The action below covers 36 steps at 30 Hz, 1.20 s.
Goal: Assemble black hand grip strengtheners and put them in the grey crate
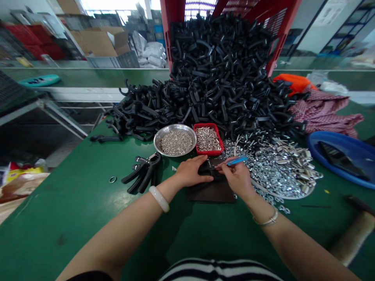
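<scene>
My left hand (pixel 192 171) is closed on a black plastic part (pixel 205 168), holding it down on a dark block (pixel 211 193). My right hand (pixel 238 177) grips a blue-handled tool (pixel 236 160), its thin tip pointing left at the metal bit on the black part. Just beyond my hands stand a metal bowl (pixel 157 145) of small rings and a red tray (pixel 222 145) of small pins. Left of my left hand lie several joined black handles (pixel 143 173) with a spring.
Black parts (pixel 219 70) spill from a red crate (pixel 165 35) at the back. Silvery hardware (pixel 275 168) is heaped at the right, beside a blue tray (pixel 313 152). A hammer (pixel 353 238) lies at the right edge, a loose ring (pixel 113 179) at the left.
</scene>
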Tool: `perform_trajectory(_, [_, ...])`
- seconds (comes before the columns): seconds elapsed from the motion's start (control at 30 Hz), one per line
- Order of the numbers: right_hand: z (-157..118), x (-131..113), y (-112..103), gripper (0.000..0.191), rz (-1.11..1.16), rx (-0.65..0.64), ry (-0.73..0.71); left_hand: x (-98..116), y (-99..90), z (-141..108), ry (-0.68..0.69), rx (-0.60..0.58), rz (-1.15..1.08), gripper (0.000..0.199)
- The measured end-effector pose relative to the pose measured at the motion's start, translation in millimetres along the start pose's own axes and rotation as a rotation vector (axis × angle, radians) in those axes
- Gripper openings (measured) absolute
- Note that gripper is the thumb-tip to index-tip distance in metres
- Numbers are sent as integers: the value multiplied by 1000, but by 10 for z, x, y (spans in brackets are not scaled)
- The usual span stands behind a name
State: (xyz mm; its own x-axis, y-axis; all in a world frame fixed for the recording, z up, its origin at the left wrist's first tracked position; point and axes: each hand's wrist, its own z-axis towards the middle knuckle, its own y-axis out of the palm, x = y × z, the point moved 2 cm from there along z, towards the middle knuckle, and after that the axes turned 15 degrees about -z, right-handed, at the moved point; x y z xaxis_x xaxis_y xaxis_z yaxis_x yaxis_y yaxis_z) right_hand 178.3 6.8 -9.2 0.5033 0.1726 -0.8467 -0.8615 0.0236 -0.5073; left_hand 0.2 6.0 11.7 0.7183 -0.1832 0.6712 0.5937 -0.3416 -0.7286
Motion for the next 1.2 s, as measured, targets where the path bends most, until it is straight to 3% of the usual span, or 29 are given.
perform_trajectory(0.1, [-5, -12, 5, 22, 3, 19, -15, -9, 9, -1, -6, -2, -10, 85])
perform_trajectory(0.2, [-32, -93, -3, 16, -159, 57, -86, -37, 16, 8, 5, 5, -12, 86])
perform_trajectory(0.37, [-69, -275, 26, 8, -493, 106, -266, -118, 20, 65, 99, 19, -80, 49])
perform_trajectory(0.43, [-30, -273, 45, 9, -406, 90, -179, -142, 27, 92, 110, 19, -95, 47])
perform_trajectory(0.53, [34, -204, 84, 20, -26, 34, 108, -148, 38, 115, 93, 40, -86, 48])
perform_trajectory(0.6, [35, -178, 135, 24, 195, -97, 244, -141, 44, 118, 91, 49, -89, 48])
perform_trajectory(0.7, [-10, -182, 184, 28, 322, -296, 257, -145, 45, 118, 84, 53, -111, 49])
perform_trajectory(0.9, [22, -63, 69, 32, 212, 29, 143, -170, 44, 141, 86, 42, -128, 50])
perform_trajectory(1.2, [8, -96, 87, 23, -3, 87, -36, -147, 36, 123, 63, 56, -118, 48])
